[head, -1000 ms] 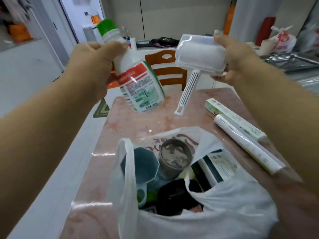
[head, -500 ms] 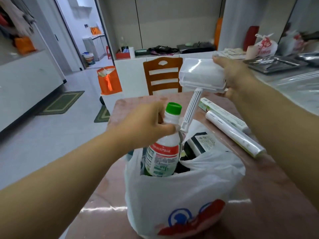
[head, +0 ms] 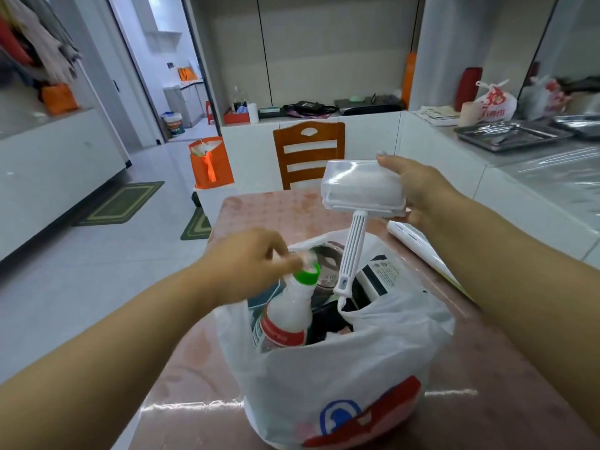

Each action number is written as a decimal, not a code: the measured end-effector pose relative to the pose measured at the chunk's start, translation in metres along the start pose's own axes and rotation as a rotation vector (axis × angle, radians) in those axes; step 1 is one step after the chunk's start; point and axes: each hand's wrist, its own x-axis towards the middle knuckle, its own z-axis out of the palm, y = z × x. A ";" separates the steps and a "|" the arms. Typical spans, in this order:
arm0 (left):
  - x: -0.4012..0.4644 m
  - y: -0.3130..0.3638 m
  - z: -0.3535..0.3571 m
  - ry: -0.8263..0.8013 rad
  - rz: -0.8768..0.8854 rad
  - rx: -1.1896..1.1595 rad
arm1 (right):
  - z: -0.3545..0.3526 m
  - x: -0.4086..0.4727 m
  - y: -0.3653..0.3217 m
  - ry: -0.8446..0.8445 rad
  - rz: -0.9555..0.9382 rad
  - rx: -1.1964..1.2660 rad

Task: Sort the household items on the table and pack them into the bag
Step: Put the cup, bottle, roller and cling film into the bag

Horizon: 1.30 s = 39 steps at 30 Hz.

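Observation:
A white plastic bag [head: 341,378] with a red and blue logo stands open on the pinkish table [head: 266,209]. A white bottle [head: 289,313] with a green cap and red label stands tilted inside the bag at its left. My left hand [head: 250,261] hovers at the cap, fingertips touching or just off it; blur hides which. My right hand [head: 418,190] holds a white lint roller [head: 360,193] by its covered head above the bag, its handle pointing down into the opening. Several other items fill the bag, among them a box and a round tin.
A white roll [head: 418,248] lies on the table right of the bag, partly behind my right arm. A wooden chair [head: 308,154] stands at the table's far end. An orange bag [head: 211,164] sits on a low stand at the far left. Counters run along the right.
The bottle has sunk deeper into the bag and my left hand has slid up from its neck to the cap. The lint roller has come lower, toward the bag opening.

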 end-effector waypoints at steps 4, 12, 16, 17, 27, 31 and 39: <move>-0.009 -0.011 -0.033 0.474 0.204 -0.463 | 0.008 -0.009 0.004 -0.026 -0.013 0.069; -0.008 -0.015 -0.040 0.650 0.156 -1.043 | 0.037 -0.034 0.037 0.011 -0.190 -0.095; -0.003 -0.011 -0.032 0.544 0.107 -0.831 | 0.035 -0.045 0.040 0.031 -0.237 -0.114; -0.003 -0.011 -0.032 0.530 0.111 -0.775 | 0.035 -0.049 0.043 -0.008 -0.254 -0.154; -0.003 -0.008 -0.039 0.517 0.072 -0.779 | 0.024 -0.064 0.015 -0.390 -0.283 -0.540; 0.001 -0.003 -0.032 0.501 0.069 -0.767 | 0.049 -0.070 0.039 -0.518 -0.188 -0.925; 0.005 -0.011 -0.033 0.590 0.083 -0.830 | 0.032 -0.063 0.048 -0.295 -0.091 -0.839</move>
